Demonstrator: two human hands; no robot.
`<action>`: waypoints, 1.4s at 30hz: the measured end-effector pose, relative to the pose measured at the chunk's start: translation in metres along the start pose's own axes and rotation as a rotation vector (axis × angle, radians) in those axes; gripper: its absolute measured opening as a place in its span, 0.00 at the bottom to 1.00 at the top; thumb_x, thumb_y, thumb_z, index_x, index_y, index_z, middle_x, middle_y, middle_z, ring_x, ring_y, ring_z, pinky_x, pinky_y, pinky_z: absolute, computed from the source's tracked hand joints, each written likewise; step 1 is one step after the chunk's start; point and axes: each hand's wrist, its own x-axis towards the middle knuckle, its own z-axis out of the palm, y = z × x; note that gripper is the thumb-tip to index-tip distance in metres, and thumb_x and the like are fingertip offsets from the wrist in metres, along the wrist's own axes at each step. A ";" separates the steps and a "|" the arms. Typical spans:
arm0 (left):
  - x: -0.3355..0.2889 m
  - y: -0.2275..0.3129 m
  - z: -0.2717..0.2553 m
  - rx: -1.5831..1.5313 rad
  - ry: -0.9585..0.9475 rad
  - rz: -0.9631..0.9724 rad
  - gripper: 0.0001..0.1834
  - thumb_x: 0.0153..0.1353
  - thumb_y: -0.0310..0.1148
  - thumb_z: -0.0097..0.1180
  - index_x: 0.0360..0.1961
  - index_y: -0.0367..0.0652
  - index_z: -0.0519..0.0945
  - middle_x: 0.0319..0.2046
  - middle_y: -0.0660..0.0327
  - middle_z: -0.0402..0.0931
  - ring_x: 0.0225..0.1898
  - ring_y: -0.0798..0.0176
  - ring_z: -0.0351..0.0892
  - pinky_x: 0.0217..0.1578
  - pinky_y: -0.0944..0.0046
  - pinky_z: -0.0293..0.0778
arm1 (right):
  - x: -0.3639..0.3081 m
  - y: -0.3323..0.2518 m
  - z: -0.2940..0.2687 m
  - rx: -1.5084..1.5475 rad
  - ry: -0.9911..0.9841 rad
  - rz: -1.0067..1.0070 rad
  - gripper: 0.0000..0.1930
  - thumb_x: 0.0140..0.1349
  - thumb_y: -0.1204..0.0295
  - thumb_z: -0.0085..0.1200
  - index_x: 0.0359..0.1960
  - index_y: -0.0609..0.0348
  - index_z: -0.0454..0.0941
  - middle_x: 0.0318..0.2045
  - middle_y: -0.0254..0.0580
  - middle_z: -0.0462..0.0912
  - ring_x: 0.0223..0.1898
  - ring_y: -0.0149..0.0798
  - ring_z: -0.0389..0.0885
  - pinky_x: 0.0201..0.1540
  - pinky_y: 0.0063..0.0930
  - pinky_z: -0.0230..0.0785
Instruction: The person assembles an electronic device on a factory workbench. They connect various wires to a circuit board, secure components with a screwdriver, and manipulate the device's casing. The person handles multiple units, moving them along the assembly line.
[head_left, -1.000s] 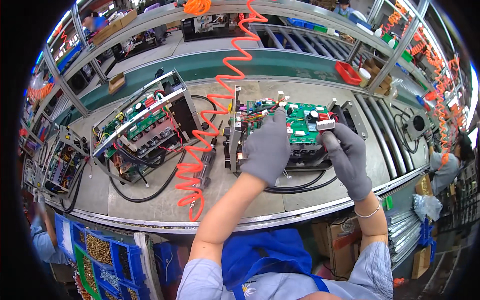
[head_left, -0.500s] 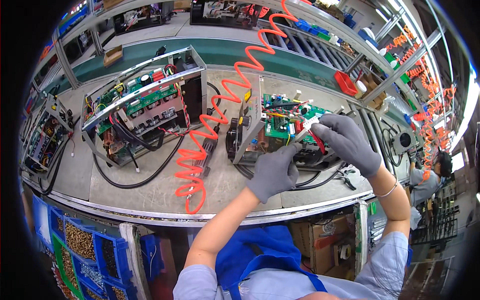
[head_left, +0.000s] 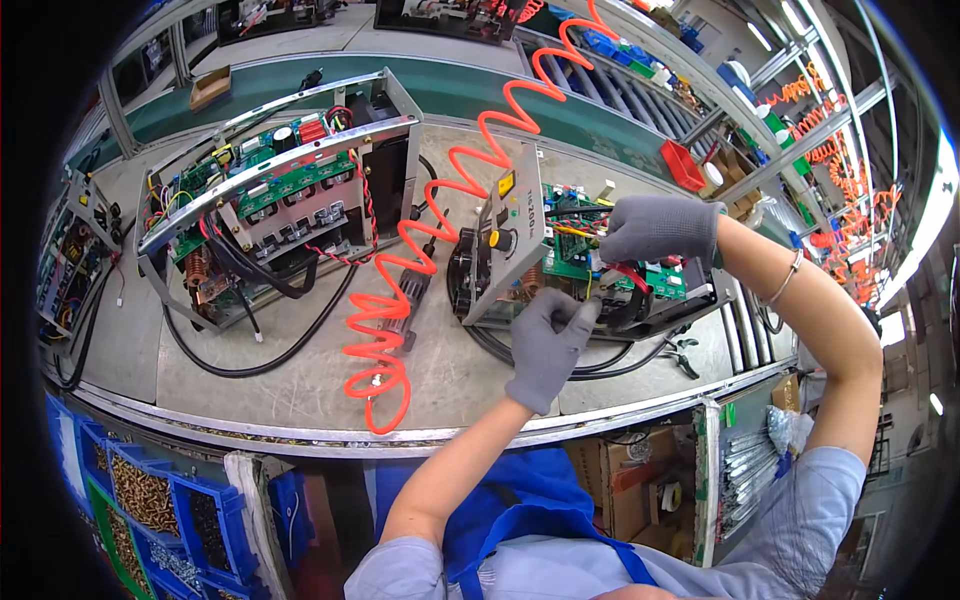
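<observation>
An open-framed electrical unit stands in front of me, its grey front panel facing left with a yellow knob and a yellow label. Behind the panel are green circuit boards with black, red and yellow wires. My right hand, in a grey glove, reaches over the boards with fingers curled down among the wires; what they grip is hidden. My left hand, also gloved, is at the unit's near side, thumb and fingers closed near the lower wiring; I cannot make out anything between them. Beside the red wires hangs a black cable loop.
A coiled orange air hose hangs down to a grey power screwdriver lying on the bench. Another open unit stands at left, a third farther left. Small pliers lie at right. Blue screw bins sit below the bench edge.
The white connector with red wires in my right hand has gone from sight as that hand moved left and down onto the boards. My left hand shifted slightly. The view has turned a little.
</observation>
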 end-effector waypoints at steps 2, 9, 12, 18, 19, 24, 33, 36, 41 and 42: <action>0.000 -0.006 0.001 0.099 0.080 0.112 0.16 0.57 0.39 0.68 0.34 0.37 0.77 0.23 0.65 0.76 0.26 0.76 0.73 0.24 0.71 0.68 | 0.003 0.003 0.000 0.012 -0.020 0.008 0.23 0.56 0.55 0.52 0.22 0.70 0.79 0.12 0.40 0.74 0.14 0.34 0.73 0.20 0.32 0.65; -0.002 0.013 0.022 -0.122 0.007 -0.062 0.25 0.54 0.41 0.70 0.45 0.37 0.72 0.31 0.62 0.77 0.30 0.74 0.73 0.31 0.71 0.72 | 0.007 0.008 0.005 0.081 -0.019 0.019 0.23 0.57 0.54 0.55 0.23 0.69 0.79 0.14 0.35 0.72 0.18 0.29 0.69 0.23 0.30 0.64; 0.004 0.006 0.036 -0.078 0.046 -0.011 0.26 0.51 0.49 0.71 0.36 0.37 0.74 0.27 0.58 0.79 0.26 0.65 0.77 0.28 0.61 0.74 | 0.009 0.012 0.013 0.197 0.032 0.013 0.23 0.58 0.54 0.54 0.22 0.69 0.79 0.14 0.37 0.73 0.19 0.31 0.70 0.25 0.32 0.64; 0.024 0.028 0.040 -0.028 0.087 0.049 0.30 0.52 0.56 0.68 0.33 0.34 0.78 0.25 0.55 0.79 0.26 0.61 0.77 0.31 0.57 0.72 | 0.011 0.009 0.021 0.055 0.181 -0.033 0.25 0.59 0.54 0.54 0.23 0.71 0.78 0.16 0.50 0.74 0.20 0.39 0.73 0.28 0.40 0.67; 0.027 0.028 0.041 -0.056 0.127 0.119 0.29 0.52 0.55 0.68 0.31 0.34 0.79 0.25 0.55 0.79 0.26 0.60 0.77 0.31 0.57 0.72 | 0.011 0.006 0.019 0.040 0.174 -0.033 0.25 0.59 0.54 0.54 0.23 0.72 0.77 0.17 0.52 0.74 0.21 0.40 0.74 0.29 0.40 0.68; 0.029 0.028 0.044 -0.038 0.134 0.102 0.27 0.51 0.52 0.70 0.31 0.34 0.79 0.23 0.56 0.78 0.25 0.60 0.77 0.30 0.57 0.72 | 0.010 0.018 0.013 0.244 0.020 0.000 0.22 0.62 0.54 0.55 0.28 0.66 0.79 0.18 0.38 0.75 0.18 0.30 0.72 0.22 0.30 0.65; 0.025 0.007 0.041 -0.038 0.053 0.028 0.18 0.53 0.42 0.69 0.33 0.38 0.79 0.24 0.61 0.78 0.25 0.66 0.76 0.30 0.61 0.72 | 0.002 0.033 0.017 0.822 -0.159 0.283 0.21 0.59 0.54 0.65 0.36 0.63 0.81 0.27 0.37 0.82 0.23 0.26 0.79 0.26 0.18 0.75; 0.025 0.013 0.043 0.036 0.072 0.062 0.16 0.55 0.39 0.68 0.36 0.38 0.80 0.28 0.61 0.79 0.28 0.67 0.77 0.32 0.62 0.73 | 0.014 0.051 0.030 0.916 -0.197 0.268 0.21 0.59 0.54 0.64 0.34 0.63 0.80 0.27 0.37 0.82 0.22 0.25 0.79 0.26 0.17 0.76; 0.041 0.012 0.040 -0.157 0.078 0.126 0.22 0.57 0.43 0.66 0.42 0.35 0.78 0.35 0.56 0.80 0.36 0.60 0.80 0.41 0.60 0.74 | 0.020 0.038 0.020 0.905 -0.209 0.295 0.20 0.59 0.53 0.65 0.33 0.60 0.80 0.26 0.35 0.80 0.22 0.25 0.79 0.26 0.17 0.76; 0.041 0.011 0.041 -0.196 0.071 0.134 0.22 0.58 0.43 0.66 0.42 0.35 0.78 0.36 0.56 0.80 0.36 0.60 0.80 0.41 0.60 0.74 | 0.021 0.042 0.021 0.917 -0.210 0.276 0.21 0.59 0.53 0.64 0.34 0.61 0.80 0.26 0.35 0.80 0.23 0.25 0.80 0.26 0.17 0.76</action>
